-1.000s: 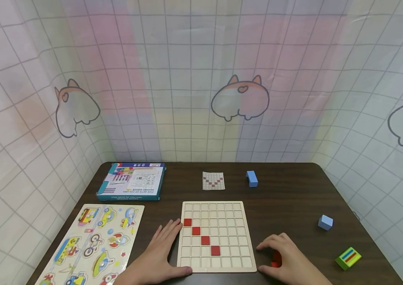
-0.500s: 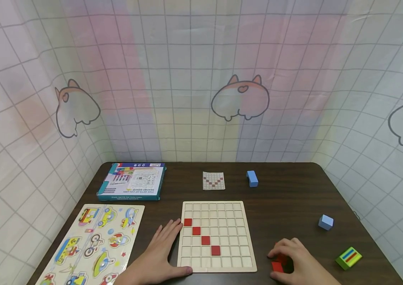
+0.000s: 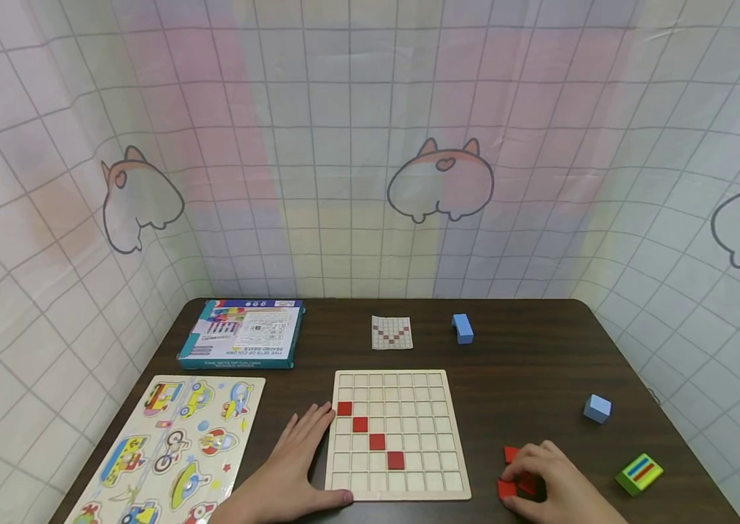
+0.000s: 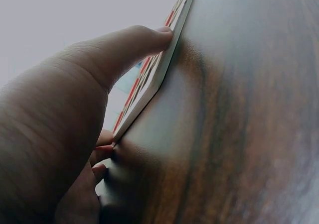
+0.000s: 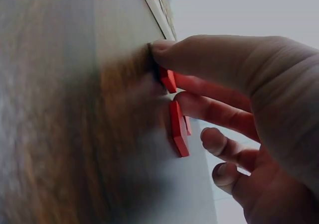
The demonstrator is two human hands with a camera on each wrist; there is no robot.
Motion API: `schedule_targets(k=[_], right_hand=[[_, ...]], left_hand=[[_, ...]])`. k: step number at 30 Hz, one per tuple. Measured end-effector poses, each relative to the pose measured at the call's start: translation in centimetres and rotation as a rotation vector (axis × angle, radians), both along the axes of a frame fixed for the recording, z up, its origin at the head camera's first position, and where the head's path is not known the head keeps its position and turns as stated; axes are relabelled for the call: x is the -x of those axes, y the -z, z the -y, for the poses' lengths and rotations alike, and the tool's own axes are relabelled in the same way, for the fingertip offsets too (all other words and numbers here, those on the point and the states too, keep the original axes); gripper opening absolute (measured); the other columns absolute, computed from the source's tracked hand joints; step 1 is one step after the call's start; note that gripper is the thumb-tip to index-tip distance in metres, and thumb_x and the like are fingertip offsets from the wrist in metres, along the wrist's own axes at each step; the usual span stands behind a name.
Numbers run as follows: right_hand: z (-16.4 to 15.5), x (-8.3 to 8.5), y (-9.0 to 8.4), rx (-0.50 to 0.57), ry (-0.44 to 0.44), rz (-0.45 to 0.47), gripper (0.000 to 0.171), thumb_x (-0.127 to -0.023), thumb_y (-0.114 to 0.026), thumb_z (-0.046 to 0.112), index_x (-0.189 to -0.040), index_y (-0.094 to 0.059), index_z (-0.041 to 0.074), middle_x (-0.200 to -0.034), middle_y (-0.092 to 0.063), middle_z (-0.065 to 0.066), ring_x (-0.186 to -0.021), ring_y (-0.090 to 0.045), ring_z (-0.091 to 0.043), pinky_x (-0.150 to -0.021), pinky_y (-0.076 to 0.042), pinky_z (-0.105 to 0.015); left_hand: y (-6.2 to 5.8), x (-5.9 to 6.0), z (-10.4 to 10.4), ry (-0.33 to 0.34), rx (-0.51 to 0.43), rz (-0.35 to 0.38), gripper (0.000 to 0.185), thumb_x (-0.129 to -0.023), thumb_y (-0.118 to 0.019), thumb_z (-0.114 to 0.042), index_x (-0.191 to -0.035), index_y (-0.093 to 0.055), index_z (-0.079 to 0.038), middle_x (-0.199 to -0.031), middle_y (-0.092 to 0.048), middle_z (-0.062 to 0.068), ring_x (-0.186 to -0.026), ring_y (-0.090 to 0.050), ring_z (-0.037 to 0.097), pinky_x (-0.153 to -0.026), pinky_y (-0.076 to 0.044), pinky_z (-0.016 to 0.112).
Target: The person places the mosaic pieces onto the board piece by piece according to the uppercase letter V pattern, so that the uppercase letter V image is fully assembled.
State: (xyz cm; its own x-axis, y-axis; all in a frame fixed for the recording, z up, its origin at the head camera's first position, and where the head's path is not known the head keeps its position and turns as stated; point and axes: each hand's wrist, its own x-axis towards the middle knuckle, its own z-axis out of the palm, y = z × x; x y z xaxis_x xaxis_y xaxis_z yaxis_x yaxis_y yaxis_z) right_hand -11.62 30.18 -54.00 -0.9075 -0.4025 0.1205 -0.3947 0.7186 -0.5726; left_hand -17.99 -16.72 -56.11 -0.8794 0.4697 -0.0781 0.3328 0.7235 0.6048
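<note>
A pale wooden grid board point(image 3: 425, 426) lies in the middle of the table, with several red square tiles point(image 3: 396, 460) set in a diagonal line. My left hand point(image 3: 297, 469) rests along its left side, fingers straight, the thumb touching the near left corner. To the right of the board, my right hand point(image 3: 556, 484) pinches a loose red tile point(image 3: 506, 490) low over the table between thumb and index finger. In the right wrist view that tile point(image 5: 168, 80) shows just past the thumb tip. More red tiles point(image 3: 511, 454) lie by the fingers, partly hidden under the hand.
Behind the board lies a small pattern card point(image 3: 392, 332) beside a blue block point(image 3: 463, 329). A boxed set point(image 3: 241, 335) and a picture puzzle board point(image 3: 202, 437) occupy the left. At right sit a blue-grey block point(image 3: 597, 409) and a green striped block point(image 3: 639, 474).
My right hand has shifted right, away from the board, and its thumb and index finger have drawn together around one red tile. The left hand and board stay in place.
</note>
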Motion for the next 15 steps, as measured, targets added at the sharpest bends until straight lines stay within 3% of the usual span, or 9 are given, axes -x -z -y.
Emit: schedule_targets(k=[4, 11, 15], right_hand=[[0.6, 0.3, 0.2, 0.016, 0.015, -0.056, 0.021, -0.091, -0.094, 0.039, -0.102, -0.076, 0.042, -0.102, -0.068, 0.025, -0.094, -0.044, 0.002, -0.069, -0.045, -0.02], [1.4, 1.3, -0.4, 0.019, 0.06, -0.028, 0.019, -0.093, -0.093, 0.038, -0.101, -0.075, 0.039, -0.096, -0.067, 0.025, -0.092, -0.048, -0.001, -0.069, -0.05, -0.021], [2.0, 1.7, -0.6, 0.001, 0.091, -0.061, 0.02, -0.092, -0.093, 0.036, -0.101, -0.075, 0.041, -0.095, -0.065, 0.026, -0.092, -0.049, 0.0, -0.072, -0.051, -0.021]], left_hand=[[0.1, 0.0, 0.1, -0.001, 0.002, 0.004, 0.136, -0.077, -0.078, -0.092, -0.179, -0.023, -0.02, -0.187, -0.021, 0.002, -0.176, -0.013, 0.035, -0.139, -0.008, 0.071], [0.2, 0.0, 0.1, 0.002, -0.003, -0.002, 0.136, -0.077, -0.078, -0.092, -0.179, -0.023, -0.02, -0.187, -0.022, 0.002, -0.175, -0.014, 0.036, -0.139, -0.009, 0.072], [0.3, 0.0, 0.1, 0.003, -0.003, -0.015, 0.136, -0.077, -0.078, -0.092, -0.179, -0.023, -0.021, -0.187, -0.022, 0.002, -0.175, -0.014, 0.035, -0.139, -0.009, 0.072]])
